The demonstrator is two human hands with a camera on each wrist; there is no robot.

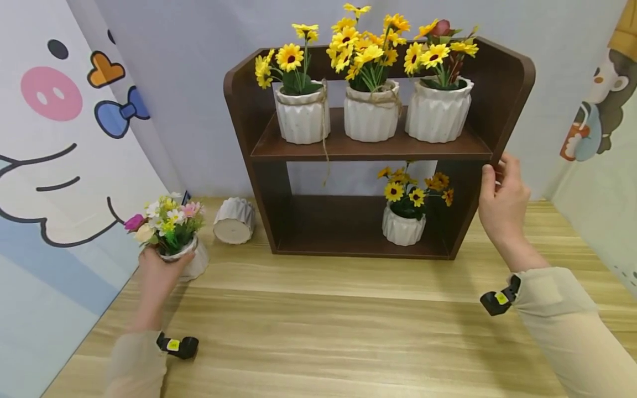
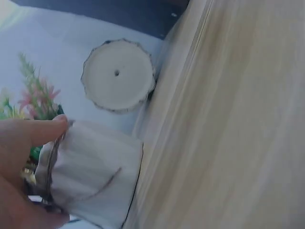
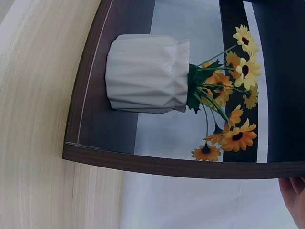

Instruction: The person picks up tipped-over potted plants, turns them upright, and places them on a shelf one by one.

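Note:
My left hand [image 1: 160, 271] pinches the rim of a white fluted flower pot [image 1: 196, 262] at the table's left side. Pink, white and yellow artificial flowers [image 1: 169, 221] fill that pot. In the left wrist view the thumb and a finger grip the rim of the pot [image 2: 95, 167], whose base is against or very near the table. My right hand [image 1: 505, 202] touches the outer right side of a dark brown two-tier shelf [image 1: 368, 150]. From the right wrist, its fingertips meet the outside of the panel [image 3: 200, 169]; part of the hand falls outside that view.
Three white pots of yellow flowers stand on the upper tier, including the middle pot [image 1: 372, 116]. Another sunflower pot [image 1: 404, 226] occupies the lower tier's right side. An overturned white pot [image 1: 234, 221] lies left of the shelf. Cartoon-printed walls border the wooden table [image 1: 323, 320].

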